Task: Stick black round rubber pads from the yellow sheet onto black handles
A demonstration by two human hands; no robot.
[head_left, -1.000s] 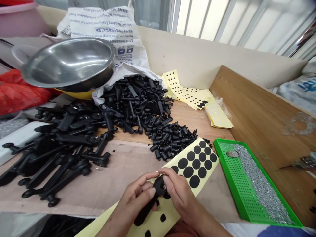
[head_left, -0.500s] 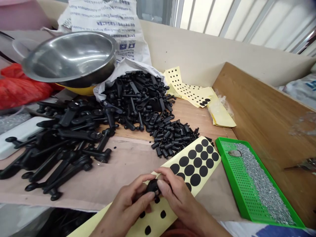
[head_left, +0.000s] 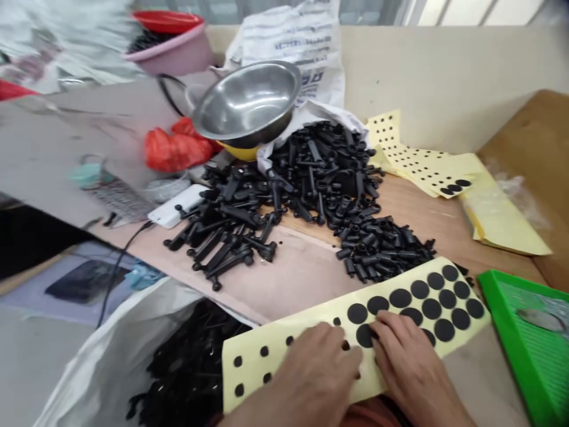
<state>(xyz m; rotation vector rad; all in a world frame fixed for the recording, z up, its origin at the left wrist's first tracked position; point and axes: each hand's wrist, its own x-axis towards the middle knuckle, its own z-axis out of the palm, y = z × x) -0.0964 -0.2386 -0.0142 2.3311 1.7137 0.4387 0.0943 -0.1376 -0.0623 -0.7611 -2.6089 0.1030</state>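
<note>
A long yellow sheet of black round stickers [head_left: 448, 299] lies slanting at the table's front, with big discs at its right and bare paper with small dots at its left. My left hand [head_left: 317, 367] is over the sheet's middle, fingers curled in and somewhat blurred; anything inside it is hidden. Bent over the sheet just to the right, my right hand [head_left: 406, 359] has its fingertips at the edge of a large black disc, gripping there; its thumb is hidden. Beyond the sheet is a heap of short black tubular parts [head_left: 382, 246].
Black lever-like parts [head_left: 231, 237] spread at left, and more spill from a white sack [head_left: 306, 110]. A steel bowl [head_left: 251, 101] stands behind them. At right is a green tray [head_left: 502, 332]; front left, an open bag [head_left: 102, 367] holds black parts.
The view has swung left, so the table appears shifted right. My hands have moved apart, and the black part that was between them no longer shows. The right fingers have come onto the stickers.
</note>
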